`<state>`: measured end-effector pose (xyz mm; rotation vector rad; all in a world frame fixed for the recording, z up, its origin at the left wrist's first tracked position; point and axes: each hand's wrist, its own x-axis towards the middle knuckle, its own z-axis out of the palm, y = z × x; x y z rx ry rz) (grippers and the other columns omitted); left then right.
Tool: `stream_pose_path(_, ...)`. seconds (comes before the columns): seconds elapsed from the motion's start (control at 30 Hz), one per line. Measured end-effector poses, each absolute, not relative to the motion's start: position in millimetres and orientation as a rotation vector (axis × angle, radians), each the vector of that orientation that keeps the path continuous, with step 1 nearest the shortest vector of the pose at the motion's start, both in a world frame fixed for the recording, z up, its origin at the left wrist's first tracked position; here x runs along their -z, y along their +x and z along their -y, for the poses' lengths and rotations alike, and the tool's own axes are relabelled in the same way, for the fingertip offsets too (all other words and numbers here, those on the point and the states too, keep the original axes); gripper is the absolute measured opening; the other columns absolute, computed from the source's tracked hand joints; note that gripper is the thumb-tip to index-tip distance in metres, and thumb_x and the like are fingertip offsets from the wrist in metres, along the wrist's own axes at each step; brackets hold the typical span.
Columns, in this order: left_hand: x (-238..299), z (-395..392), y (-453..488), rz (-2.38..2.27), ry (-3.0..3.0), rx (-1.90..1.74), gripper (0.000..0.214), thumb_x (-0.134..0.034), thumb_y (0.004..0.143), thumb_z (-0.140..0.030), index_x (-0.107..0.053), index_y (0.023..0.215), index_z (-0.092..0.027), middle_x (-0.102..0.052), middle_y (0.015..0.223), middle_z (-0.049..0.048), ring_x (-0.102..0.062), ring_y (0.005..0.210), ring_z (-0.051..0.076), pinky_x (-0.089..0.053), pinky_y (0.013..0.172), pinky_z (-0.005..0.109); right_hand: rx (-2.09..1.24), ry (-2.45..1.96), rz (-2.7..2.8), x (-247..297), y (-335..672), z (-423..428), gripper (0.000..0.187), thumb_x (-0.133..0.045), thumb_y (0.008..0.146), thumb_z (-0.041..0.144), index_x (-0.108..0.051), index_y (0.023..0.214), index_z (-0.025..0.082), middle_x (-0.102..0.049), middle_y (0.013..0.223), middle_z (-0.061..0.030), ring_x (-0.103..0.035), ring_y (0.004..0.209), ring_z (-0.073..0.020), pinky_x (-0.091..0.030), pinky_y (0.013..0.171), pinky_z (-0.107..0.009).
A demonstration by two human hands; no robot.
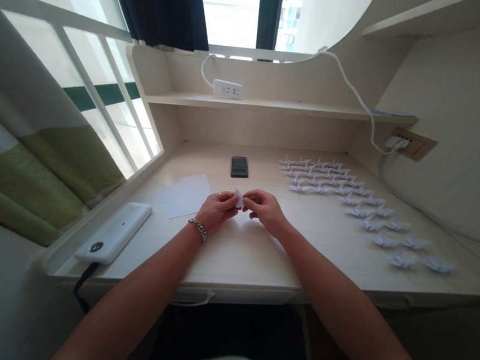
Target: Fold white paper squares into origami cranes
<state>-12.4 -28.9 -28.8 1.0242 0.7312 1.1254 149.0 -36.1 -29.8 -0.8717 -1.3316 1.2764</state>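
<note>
Between my two hands, just above the desk, is a small piece of folded white paper (239, 199). My left hand (217, 209), with a ring and a chain bracelet on the wrist, pinches its left side. The fingertips of my right hand (266, 209) are closed on its right edge. The fingers partly cover the paper, so its exact folded shape is hard to make out. To the left of my left hand lie flat sheets of white paper (186, 195). Rows of folded white paper cranes (361, 212) stand on the right of the desk.
A small dark box (239, 167) sits beyond my hands. A white power bank (115, 233) with a dark cable lies at the left edge. On the shelf (271, 107) is a white power strip (228, 89). A white cable (352, 89) runs to the wall socket (415, 145).
</note>
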Motion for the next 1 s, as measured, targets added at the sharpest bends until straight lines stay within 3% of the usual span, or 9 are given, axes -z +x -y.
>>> stream_pose_path(0.23, 26.1, 29.7, -11.3, -0.667, 1.008, -1.104, 0.034, -0.084, 0.059, -0.035, -0.073, 0.081, -0.012, -0.067, 0.074, 0.0055, -0.061, 0.068, 0.012, -0.049, 0.064, 0.025, -1.323, -0.874, 1.31, 26.7, 145.8, 37.9, 0.031, -0.075, 0.063, 0.04, -0.063, 0.081, 0.017, -0.065, 0.067, -0.0004, -0.062, 0.061, -0.013, -0.043, 0.045, -0.019)
stream_pose_path(0.33, 27.4, 28.7, -11.1, -0.702, 0.999, -1.12, 0.035, -0.085, 0.057, -0.035, -0.073, 0.082, -0.013, -0.067, 0.074, 0.0047, -0.059, 0.066, 0.01, -0.047, 0.063, 0.023, -1.177, -0.911, 1.357, 29.1, 144.1, 35.9, 0.028, -0.073, 0.065, 0.037, -0.062, 0.081, 0.017, -0.064, 0.066, -0.0004, -0.061, 0.059, -0.0141, -0.043, 0.045, -0.021)
stream_pose_path(0.57, 32.4, 25.4, -11.0, -0.794, 1.002, -1.168, 0.034, -0.087, 0.054, -0.031, -0.072, 0.078, -0.012, -0.067, 0.071, 0.0039, -0.058, 0.064, 0.01, -0.046, 0.062, 0.023, -0.67, -1.021, 1.502, 31.2, 143.5, 39.0, 0.012, -0.067, 0.072, 0.027, -0.066, 0.078, 0.017, -0.069, 0.076, -0.004, -0.064, 0.071, -0.0169, -0.051, 0.07, -0.03)
stream_pose_path(1.0, 34.5, 24.4, -11.6, -0.894, 1.065, -1.145, 0.033, -0.086, 0.053, -0.031, -0.071, 0.076, -0.012, -0.067, 0.066, 0.0044, -0.058, 0.06, 0.011, -0.043, 0.056, 0.024, -0.843, -1.004, 1.409, 33.5, 144.5, 37.1, 0.022, -0.073, 0.065, 0.026, -0.061, 0.082, 0.018, -0.07, 0.075, -0.0035, -0.067, 0.071, -0.0185, -0.054, 0.067, -0.031)
